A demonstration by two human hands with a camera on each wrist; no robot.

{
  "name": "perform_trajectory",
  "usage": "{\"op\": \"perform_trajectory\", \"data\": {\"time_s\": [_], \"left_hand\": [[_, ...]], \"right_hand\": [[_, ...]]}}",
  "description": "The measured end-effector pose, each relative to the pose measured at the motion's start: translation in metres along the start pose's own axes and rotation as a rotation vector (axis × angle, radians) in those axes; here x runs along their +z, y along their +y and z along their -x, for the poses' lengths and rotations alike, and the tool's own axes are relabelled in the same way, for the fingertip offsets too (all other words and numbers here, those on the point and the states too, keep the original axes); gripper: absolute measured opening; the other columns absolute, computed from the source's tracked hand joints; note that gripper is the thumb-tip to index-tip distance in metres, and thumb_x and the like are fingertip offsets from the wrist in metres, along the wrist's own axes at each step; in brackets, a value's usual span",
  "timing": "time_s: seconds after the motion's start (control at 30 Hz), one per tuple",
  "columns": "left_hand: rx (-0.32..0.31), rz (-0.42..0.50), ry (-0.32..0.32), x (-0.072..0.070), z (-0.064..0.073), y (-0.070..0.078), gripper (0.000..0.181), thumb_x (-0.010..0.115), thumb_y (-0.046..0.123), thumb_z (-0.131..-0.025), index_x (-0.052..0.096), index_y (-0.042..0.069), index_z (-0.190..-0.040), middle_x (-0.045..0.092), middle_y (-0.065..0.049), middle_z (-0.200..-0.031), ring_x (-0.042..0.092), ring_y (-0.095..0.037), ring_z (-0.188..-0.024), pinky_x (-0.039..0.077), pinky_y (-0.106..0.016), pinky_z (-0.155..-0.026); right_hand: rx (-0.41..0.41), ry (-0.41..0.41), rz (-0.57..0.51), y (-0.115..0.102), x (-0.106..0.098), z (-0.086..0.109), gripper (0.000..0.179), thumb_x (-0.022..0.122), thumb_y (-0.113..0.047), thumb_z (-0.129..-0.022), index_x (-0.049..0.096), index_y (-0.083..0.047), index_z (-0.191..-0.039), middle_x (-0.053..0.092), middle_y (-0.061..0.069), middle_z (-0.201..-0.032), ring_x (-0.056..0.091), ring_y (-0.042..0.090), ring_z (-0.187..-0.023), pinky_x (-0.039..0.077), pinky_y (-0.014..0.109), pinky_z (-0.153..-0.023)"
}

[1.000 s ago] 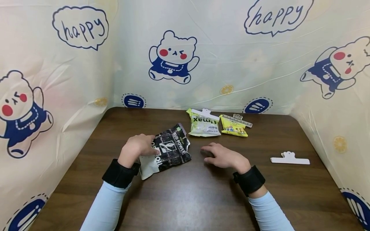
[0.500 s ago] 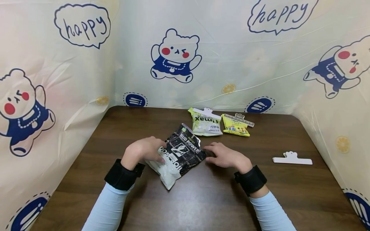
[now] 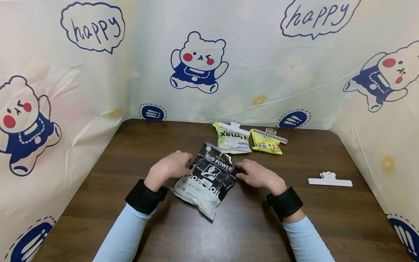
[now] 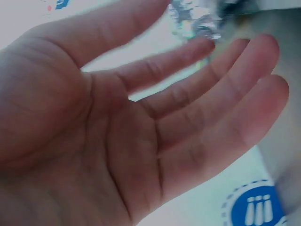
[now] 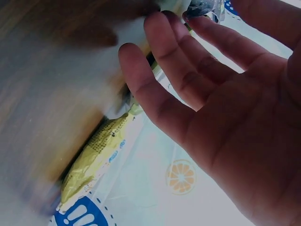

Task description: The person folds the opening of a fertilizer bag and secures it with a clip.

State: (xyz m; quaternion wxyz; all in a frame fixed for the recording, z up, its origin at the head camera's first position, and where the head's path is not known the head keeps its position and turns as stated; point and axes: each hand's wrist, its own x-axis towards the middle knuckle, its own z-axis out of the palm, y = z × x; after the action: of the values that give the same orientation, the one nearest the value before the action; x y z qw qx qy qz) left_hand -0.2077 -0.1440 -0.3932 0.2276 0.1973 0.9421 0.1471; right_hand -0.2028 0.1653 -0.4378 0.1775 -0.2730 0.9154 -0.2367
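A black and white foil bag (image 3: 207, 187) printed "BUD POWER" lies tilted on the wooden table, midway between my hands. My left hand (image 3: 170, 168) is at its left edge, fingertips touching or very close to it. In the left wrist view the left hand's fingers (image 4: 218, 120) are extended and the thumb stands apart. At the upper right edge of the bag is my right hand (image 3: 258, 175), its fingertips against that edge. The right wrist view shows the right hand's fingers (image 5: 164, 61) loosely extended, with the silvery corner of the bag (image 5: 203, 7) by the fingertips.
Behind the bag lie a green and white bag (image 3: 233, 142) with a white clip (image 3: 234, 127) and a small yellow packet (image 3: 266, 146) with a clear ruler-marked clip (image 3: 271, 134). A loose white clip (image 3: 330, 181) lies at the right of the wooden table (image 3: 294, 156).
The black and white bag has slid right and turned, its white end now pointing toward the front. My left hand has followed it right. The right hand has barely moved.
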Motion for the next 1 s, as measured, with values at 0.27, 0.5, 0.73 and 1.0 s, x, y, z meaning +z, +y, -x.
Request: {"op": "perform_trajectory", "data": {"time_s": [0.27,0.5,0.73,1.0], "left_hand": [[-0.020,0.005,-0.060,0.009,-0.011,-0.008,0.027,0.076,0.015,-0.095,0.068,0.000,-0.117,0.070,-0.013,-0.100,0.062,-0.025,-0.086,0.055,-0.042,-0.077],[-0.051,0.025,-0.110,0.012,-0.008,0.004,0.016,0.078,0.014,-0.094,0.068,0.005,-0.086,0.065,-0.009,-0.072,0.068,-0.028,-0.058,0.053,-0.034,-0.051],[-0.022,0.003,-0.128,0.020,-0.003,0.022,0.018,0.081,0.015,-0.092,0.068,0.007,-0.083,0.068,-0.009,-0.073,0.072,-0.029,-0.060,0.058,-0.037,-0.054],[0.017,-0.032,-0.136,0.029,0.002,0.042,0.022,0.085,0.017,-0.088,0.065,0.008,-0.082,0.065,-0.005,-0.070,0.068,-0.025,-0.056,0.049,-0.032,-0.053]], "right_hand": [[0.007,0.006,-0.015,0.002,0.000,-0.001,0.036,0.060,-0.008,-0.104,0.060,0.006,-0.138,0.068,0.020,-0.118,0.062,0.031,-0.103,0.052,0.055,-0.096],[0.016,0.008,-0.015,0.001,0.000,-0.002,0.035,0.062,-0.009,-0.104,0.062,0.005,-0.136,0.068,0.015,-0.108,0.060,0.026,-0.094,0.053,0.051,-0.091],[0.005,0.002,-0.006,0.002,0.000,-0.001,0.032,0.062,-0.012,-0.104,0.065,0.005,-0.131,0.068,0.024,-0.127,0.063,0.039,-0.121,0.051,0.057,-0.103],[0.022,0.000,-0.005,0.005,0.001,-0.002,0.028,0.066,-0.013,-0.103,0.067,0.002,-0.126,0.072,0.016,-0.113,0.066,0.028,-0.104,0.055,0.053,-0.095]]}}
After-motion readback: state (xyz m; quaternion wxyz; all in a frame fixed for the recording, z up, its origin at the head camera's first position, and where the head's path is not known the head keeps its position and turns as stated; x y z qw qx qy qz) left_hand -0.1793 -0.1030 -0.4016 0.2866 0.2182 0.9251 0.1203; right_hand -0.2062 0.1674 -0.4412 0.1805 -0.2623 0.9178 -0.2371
